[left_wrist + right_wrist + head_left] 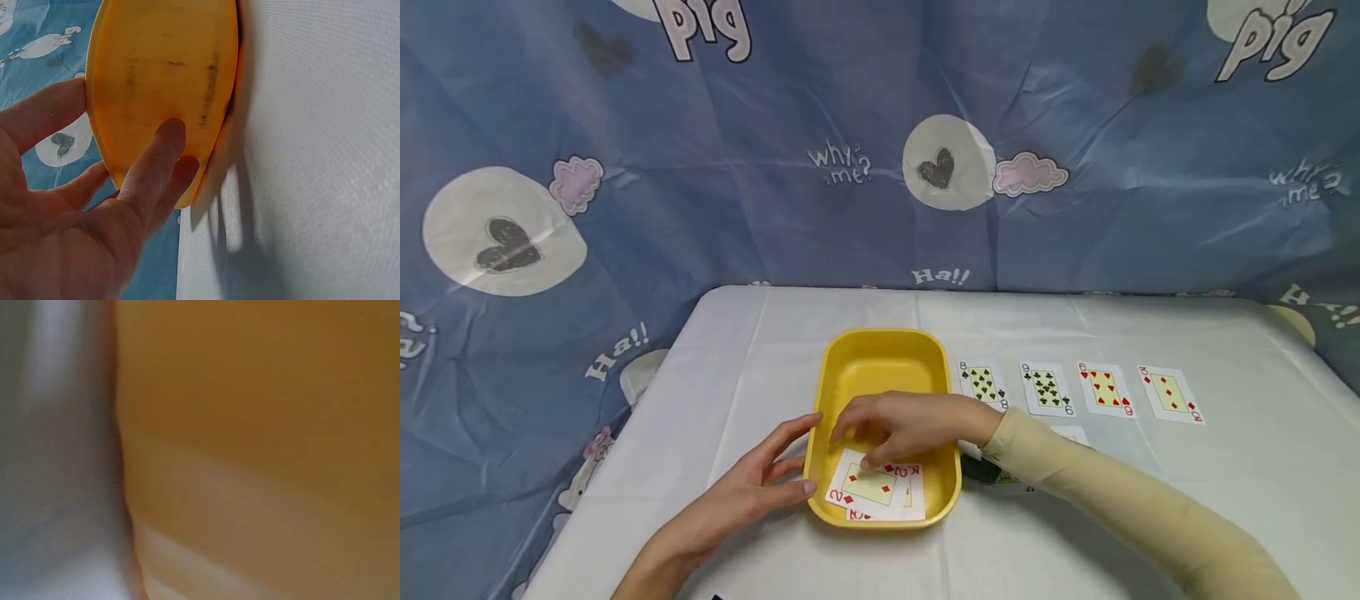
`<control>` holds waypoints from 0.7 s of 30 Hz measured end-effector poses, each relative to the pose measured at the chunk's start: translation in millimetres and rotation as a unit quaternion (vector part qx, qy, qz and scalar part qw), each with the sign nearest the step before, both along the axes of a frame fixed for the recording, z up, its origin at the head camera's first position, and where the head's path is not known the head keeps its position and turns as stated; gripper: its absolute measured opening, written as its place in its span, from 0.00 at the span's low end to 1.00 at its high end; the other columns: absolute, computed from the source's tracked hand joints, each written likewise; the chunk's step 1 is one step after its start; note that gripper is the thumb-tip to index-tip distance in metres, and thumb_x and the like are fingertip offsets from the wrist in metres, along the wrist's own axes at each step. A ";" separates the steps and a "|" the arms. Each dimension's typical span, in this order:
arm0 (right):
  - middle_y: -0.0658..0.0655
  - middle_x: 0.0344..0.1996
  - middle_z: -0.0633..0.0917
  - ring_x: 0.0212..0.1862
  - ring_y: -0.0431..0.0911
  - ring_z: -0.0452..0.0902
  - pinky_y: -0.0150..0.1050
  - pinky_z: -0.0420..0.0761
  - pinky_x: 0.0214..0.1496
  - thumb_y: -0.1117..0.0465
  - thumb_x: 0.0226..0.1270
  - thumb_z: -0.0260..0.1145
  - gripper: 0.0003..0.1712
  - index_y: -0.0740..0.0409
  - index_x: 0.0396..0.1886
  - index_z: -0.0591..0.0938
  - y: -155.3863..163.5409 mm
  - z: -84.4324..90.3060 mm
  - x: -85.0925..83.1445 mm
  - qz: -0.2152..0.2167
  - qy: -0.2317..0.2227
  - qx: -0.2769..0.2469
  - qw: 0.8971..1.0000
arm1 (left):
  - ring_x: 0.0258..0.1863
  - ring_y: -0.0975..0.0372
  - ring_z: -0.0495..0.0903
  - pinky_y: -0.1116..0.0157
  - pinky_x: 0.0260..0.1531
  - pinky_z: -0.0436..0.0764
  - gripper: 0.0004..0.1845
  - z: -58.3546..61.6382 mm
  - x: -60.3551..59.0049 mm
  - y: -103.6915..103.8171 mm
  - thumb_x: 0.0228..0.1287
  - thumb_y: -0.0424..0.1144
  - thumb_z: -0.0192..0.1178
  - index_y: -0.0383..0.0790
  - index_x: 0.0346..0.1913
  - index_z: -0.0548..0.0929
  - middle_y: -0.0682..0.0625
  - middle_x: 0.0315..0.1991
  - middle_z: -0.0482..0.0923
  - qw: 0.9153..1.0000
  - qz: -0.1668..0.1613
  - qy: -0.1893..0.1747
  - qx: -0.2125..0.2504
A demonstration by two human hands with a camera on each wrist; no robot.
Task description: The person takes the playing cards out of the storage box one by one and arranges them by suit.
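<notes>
A yellow tray (880, 343) sits on the white table, with playing cards lying in its near end. The two of diamonds (867, 485) is on top and a king shows under it. My right hand (891, 429) arches over the tray, its fingertips (868, 463) touching the two of diamonds. My left hand (767, 479) lies beside the tray with straight fingers against its left wall. In the left wrist view those fingers (159, 159) press the tray's outer wall (162, 75). The right wrist view is a blur of yellow tray (262, 425).
A row of face-up cards lies right of the tray: eight of clubs (983, 385), nine of clubs (1047, 389), six of hearts (1105, 389), three of diamonds (1170, 394). Another card (1070, 434) and a dark object (980, 468) sit partly behind my right forearm. Blue printed cloth hangs behind.
</notes>
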State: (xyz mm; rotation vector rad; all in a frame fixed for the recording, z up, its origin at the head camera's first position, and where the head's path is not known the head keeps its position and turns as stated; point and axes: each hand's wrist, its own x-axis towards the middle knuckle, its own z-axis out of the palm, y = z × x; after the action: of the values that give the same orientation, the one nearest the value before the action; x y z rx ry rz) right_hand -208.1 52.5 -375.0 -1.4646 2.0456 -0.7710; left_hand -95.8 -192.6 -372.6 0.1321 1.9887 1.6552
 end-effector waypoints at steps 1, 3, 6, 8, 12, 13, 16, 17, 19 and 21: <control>0.44 0.55 0.77 0.52 0.40 0.73 0.32 0.71 0.56 0.59 0.63 0.73 0.23 0.48 0.58 0.80 -1.1 -0.8 -0.5 0.006 -0.001 0.007 1.000 | 0.68 0.52 0.66 0.45 0.61 0.65 0.39 -0.3 0.0 0.0 0.66 0.44 0.65 0.58 0.76 0.58 0.51 0.77 0.46 1.000 -0.001 0.000 0.001; 0.44 0.56 0.75 0.52 0.39 0.72 0.31 0.70 0.57 0.59 0.60 0.75 0.26 0.47 0.58 0.80 -3.2 -2.5 -1.3 0.020 -0.002 0.022 1.000 | 0.68 0.52 0.66 0.46 0.61 0.65 0.39 -0.7 -0.1 0.1 0.66 0.44 0.65 0.58 0.76 0.58 0.51 0.77 0.45 1.000 -0.001 0.000 0.002; 0.44 0.59 0.73 0.53 0.37 0.70 0.29 0.68 0.58 0.59 0.57 0.78 0.31 0.47 0.60 0.79 -5.6 -3.7 -1.7 0.039 0.019 0.044 0.998 | 0.68 0.52 0.66 0.48 0.61 0.67 0.39 -1.3 -0.6 0.1 0.66 0.43 0.65 0.58 0.76 0.57 0.51 0.77 0.45 1.000 -0.003 0.003 0.004; 0.45 0.60 0.71 0.55 0.36 0.68 0.28 0.66 0.59 0.59 0.55 0.79 0.33 0.46 0.62 0.79 -7.6 -4.3 -1.1 0.046 0.034 0.058 0.997 | 0.68 0.52 0.66 0.49 0.61 0.67 0.39 -1.6 -0.4 -0.3 0.66 0.43 0.65 0.58 0.76 0.57 0.51 0.77 0.44 1.000 -0.005 0.004 0.006; 0.45 0.58 0.70 0.55 0.35 0.66 0.27 0.65 0.59 0.58 0.54 0.79 0.33 0.43 0.61 0.80 -9.4 -5.8 0.5 0.045 0.054 0.080 0.994 | 0.68 0.52 0.66 0.49 0.60 0.68 0.39 -2.2 0.1 -0.7 0.66 0.43 0.65 0.57 0.76 0.57 0.50 0.77 0.44 1.000 -0.007 0.007 0.008; 0.45 0.58 0.70 0.55 0.35 0.66 0.26 0.65 0.58 0.57 0.54 0.79 0.32 0.43 0.60 0.80 -9.6 -6.1 0.9 0.044 0.056 0.083 0.994 | 0.68 0.51 0.66 0.48 0.60 0.68 0.39 -2.3 0.1 -0.7 0.66 0.43 0.65 0.58 0.76 0.57 0.50 0.77 0.44 1.000 -0.007 0.006 0.008; 0.44 0.56 0.70 0.53 0.35 0.65 0.26 0.65 0.56 0.56 0.55 0.79 0.29 0.42 0.58 0.82 -9.5 -6.5 1.7 0.041 0.058 0.086 0.994 | 0.68 0.51 0.66 0.47 0.61 0.67 0.39 -2.0 0.1 -0.3 0.66 0.43 0.65 0.58 0.76 0.58 0.50 0.77 0.44 1.000 -0.004 0.006 0.005; 0.43 0.55 0.70 0.52 0.35 0.66 0.26 0.66 0.55 0.56 0.55 0.79 0.29 0.41 0.58 0.82 -9.4 -6.6 1.9 0.041 0.059 0.085 0.994 | 0.68 0.51 0.66 0.47 0.61 0.67 0.39 -1.7 0.0 -0.2 0.66 0.43 0.65 0.58 0.76 0.58 0.50 0.77 0.44 1.000 -0.003 0.005 0.004; 0.43 0.54 0.70 0.52 0.35 0.66 0.27 0.66 0.55 0.55 0.55 0.78 0.28 0.41 0.57 0.81 -9.2 -6.1 2.5 0.038 0.059 0.082 0.994 | 0.68 0.51 0.66 0.47 0.61 0.67 0.39 -1.3 0.0 0.0 0.66 0.43 0.65 0.58 0.75 0.58 0.50 0.77 0.44 1.000 -0.001 0.003 0.004; 0.42 0.54 0.70 0.52 0.36 0.66 0.27 0.66 0.56 0.55 0.55 0.78 0.28 0.40 0.56 0.80 -9.0 -5.6 3.0 0.030 0.066 0.076 0.994 | 0.68 0.51 0.66 0.48 0.60 0.68 0.39 -0.9 -0.1 0.1 0.66 0.43 0.66 0.58 0.75 0.58 0.50 0.77 0.44 1.000 0.001 0.001 0.004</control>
State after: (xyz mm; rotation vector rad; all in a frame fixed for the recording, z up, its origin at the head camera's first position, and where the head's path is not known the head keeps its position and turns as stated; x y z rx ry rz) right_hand -205.0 43.5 -380.6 -1.5185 2.0954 -0.4933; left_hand -95.9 -192.5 -373.4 0.1356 1.9849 1.6647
